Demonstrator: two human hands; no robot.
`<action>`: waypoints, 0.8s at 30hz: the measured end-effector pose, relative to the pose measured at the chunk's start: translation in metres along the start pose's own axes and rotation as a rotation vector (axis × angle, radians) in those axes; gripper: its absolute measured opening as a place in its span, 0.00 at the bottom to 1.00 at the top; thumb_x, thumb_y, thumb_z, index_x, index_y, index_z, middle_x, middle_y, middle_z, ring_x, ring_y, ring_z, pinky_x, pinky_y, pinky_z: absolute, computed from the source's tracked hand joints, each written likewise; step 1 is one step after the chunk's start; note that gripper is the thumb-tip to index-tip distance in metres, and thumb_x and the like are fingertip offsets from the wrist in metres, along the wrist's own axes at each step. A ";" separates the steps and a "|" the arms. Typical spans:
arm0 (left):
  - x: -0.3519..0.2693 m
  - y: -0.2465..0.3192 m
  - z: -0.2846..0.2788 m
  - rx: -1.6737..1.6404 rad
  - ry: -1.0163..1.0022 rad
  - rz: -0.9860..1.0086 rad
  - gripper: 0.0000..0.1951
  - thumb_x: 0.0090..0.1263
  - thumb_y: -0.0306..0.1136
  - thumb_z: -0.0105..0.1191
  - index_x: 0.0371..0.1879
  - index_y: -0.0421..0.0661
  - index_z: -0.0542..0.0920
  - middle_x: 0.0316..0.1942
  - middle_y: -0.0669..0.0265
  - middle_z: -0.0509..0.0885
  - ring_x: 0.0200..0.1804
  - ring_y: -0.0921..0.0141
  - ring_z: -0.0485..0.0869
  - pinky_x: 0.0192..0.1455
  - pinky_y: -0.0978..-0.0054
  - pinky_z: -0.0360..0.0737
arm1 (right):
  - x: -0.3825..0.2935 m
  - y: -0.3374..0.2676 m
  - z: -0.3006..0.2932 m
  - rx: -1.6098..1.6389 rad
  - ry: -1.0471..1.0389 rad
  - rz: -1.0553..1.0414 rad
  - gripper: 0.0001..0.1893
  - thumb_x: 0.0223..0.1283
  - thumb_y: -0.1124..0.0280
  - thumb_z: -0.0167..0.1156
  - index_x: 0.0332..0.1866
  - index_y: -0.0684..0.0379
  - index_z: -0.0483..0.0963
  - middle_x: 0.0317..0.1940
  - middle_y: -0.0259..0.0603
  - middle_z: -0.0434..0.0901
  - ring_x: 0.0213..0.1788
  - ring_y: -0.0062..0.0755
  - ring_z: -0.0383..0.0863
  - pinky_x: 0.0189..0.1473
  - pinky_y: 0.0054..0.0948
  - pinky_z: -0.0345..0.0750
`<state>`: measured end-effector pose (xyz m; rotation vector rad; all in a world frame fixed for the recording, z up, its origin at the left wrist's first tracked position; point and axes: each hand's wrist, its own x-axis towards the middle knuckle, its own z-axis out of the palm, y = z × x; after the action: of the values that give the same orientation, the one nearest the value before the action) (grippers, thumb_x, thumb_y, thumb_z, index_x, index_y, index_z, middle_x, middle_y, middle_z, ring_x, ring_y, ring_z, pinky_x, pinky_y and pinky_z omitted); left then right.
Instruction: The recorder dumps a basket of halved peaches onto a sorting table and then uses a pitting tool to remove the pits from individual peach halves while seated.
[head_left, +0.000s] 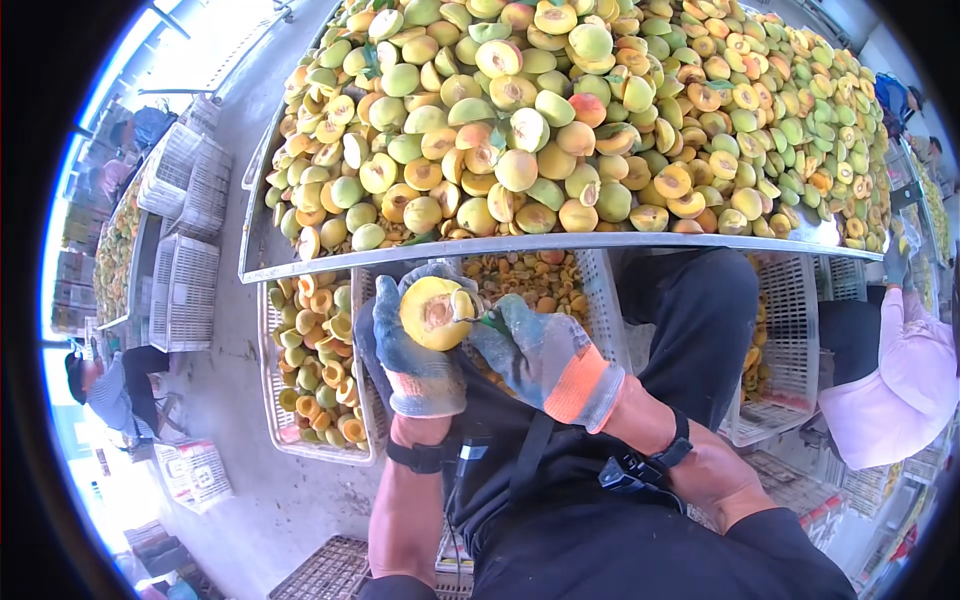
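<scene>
My left hand, in a grey-blue work glove with an orange cuff, holds a halved yellow peach with its cut face up. A brown pit or pit hollow shows at the centre of that face. My right hand, gloved alike, grips a small pitting tool with a green handle. The tool's curved metal end is against the right side of the cut face. Both hands are over my lap, just below the metal rim of a table heaped with halved peaches.
A crate of hollowed peach halves stands at my left. Between my knees, another crate holds pits and scraps. A co-worker in pink sits at right, beyond a white crate. Stacked crates stand far left.
</scene>
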<state>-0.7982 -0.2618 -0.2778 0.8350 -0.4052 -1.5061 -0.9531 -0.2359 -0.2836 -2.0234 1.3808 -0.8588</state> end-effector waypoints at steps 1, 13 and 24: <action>-0.004 -0.003 0.002 -0.012 -0.011 0.016 0.26 0.82 0.53 0.38 0.50 0.40 0.79 0.41 0.60 0.86 0.44 0.66 0.84 0.51 0.70 0.82 | -0.001 -0.001 0.000 0.002 -0.013 0.019 0.11 0.67 0.67 0.62 0.44 0.63 0.72 0.29 0.51 0.84 0.30 0.56 0.84 0.27 0.44 0.77; -0.028 -0.022 0.030 0.220 0.172 0.256 0.30 0.83 0.57 0.32 0.45 0.41 0.80 0.40 0.63 0.84 0.41 0.71 0.82 0.48 0.75 0.80 | -0.018 -0.019 -0.002 -0.033 0.059 -0.016 0.16 0.68 0.64 0.62 0.50 0.64 0.71 0.23 0.54 0.81 0.26 0.57 0.82 0.24 0.46 0.75; -0.035 -0.037 0.037 0.111 0.108 0.356 0.31 0.81 0.61 0.34 0.51 0.41 0.75 0.38 0.56 0.84 0.39 0.64 0.84 0.44 0.69 0.82 | -0.024 -0.015 -0.007 0.084 0.032 -0.042 0.17 0.70 0.58 0.58 0.49 0.63 0.70 0.23 0.54 0.80 0.24 0.57 0.81 0.24 0.48 0.74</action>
<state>-0.8528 -0.2313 -0.2690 0.8752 -0.5309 -1.1123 -0.9559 -0.2091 -0.2722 -1.9890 1.3020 -0.9551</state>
